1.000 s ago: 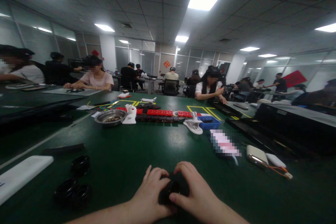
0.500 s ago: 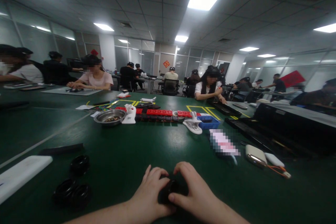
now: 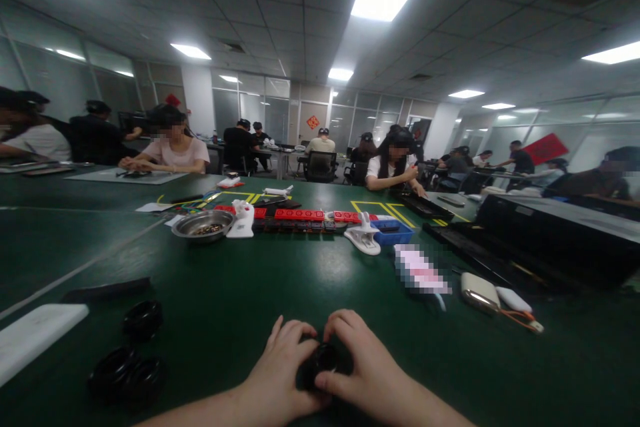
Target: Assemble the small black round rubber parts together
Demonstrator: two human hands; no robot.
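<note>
Both my hands have slid a little left and lower in the frame since half a second ago, and the tabletop things have drifted left with them. At the bottom centre my left hand and right hand are closed together around a small black round part on the green table. At lower left lie black rings. Farther up sit a metal bowl and a blue tray. Beyond, people sit at other tables.
</note>
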